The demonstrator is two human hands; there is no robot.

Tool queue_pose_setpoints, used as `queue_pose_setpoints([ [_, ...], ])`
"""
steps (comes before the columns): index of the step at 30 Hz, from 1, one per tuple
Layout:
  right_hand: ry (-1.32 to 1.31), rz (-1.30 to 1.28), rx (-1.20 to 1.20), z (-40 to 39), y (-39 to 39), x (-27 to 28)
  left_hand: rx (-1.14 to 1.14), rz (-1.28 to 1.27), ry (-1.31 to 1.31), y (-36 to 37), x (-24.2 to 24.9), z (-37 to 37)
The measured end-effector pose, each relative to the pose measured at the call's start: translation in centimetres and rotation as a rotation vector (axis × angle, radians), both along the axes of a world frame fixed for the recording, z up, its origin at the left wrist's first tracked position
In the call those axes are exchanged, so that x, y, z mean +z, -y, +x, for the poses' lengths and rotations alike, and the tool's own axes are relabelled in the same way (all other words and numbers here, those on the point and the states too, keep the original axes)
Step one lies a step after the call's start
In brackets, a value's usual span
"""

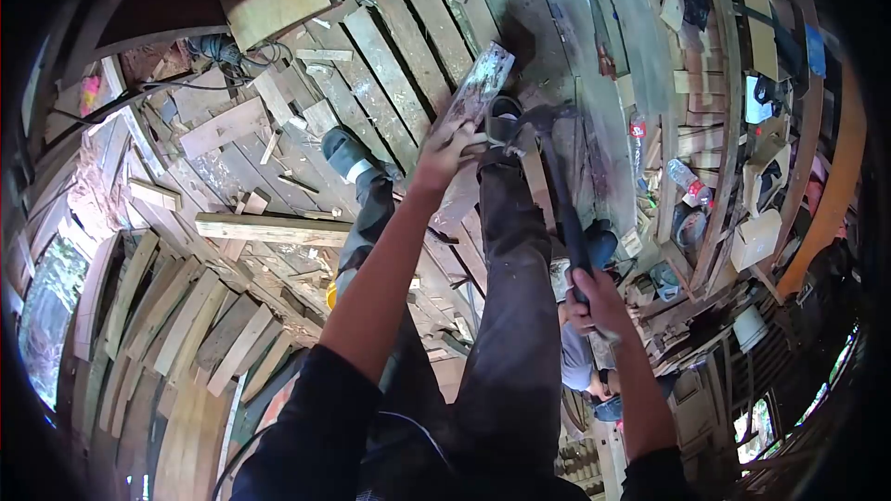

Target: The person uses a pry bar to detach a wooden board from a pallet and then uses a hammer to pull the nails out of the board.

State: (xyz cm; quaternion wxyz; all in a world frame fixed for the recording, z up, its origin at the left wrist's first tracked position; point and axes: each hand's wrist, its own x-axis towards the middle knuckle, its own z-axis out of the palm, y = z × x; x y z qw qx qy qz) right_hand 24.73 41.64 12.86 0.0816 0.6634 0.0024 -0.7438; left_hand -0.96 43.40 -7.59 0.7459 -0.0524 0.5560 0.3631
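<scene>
In my right hand is the dark handle of a hammer, with my fingers wrapped round its lower end. The hammer's head is up between my feet, just right of my left hand. My left hand lies over a weathered wooden block, its fingers closed at a thin pale peg-like piece that points toward the hammer head. The block slants between my legs, its lower part partly behind my hand and forearm.
Planks with dark gaps form the floor, strewn with offcuts and chips. A squared timber lies left of my leg. Stacked boards fill the lower left. Plastic bottles and boxes are at right. Another person's sleeve shows lower right.
</scene>
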Motion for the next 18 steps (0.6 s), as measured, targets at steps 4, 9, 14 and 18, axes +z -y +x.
queue_pose_setpoints([
  [4, -0.077, -0.024, -0.049, -1.2, 1.8, 1.2, 0.040, 0.063, -0.110, -0.9, 0.4, 1.9],
  [9, 0.022, 0.068, 0.064, -4.7, 3.8, 1.8, -0.167, 0.249, -0.564, 2.9, -4.7, 1.9],
  [14, -0.071, -0.001, -0.142, -8.6, 5.6, 2.3, -0.213, 0.208, -0.661, 4.2, -0.4, -1.9],
  [18, -0.320, -0.266, -0.787, -11.3, 4.5, 1.9, -0.096, 0.038, -0.617, 10.1, 0.2, -6.5],
])
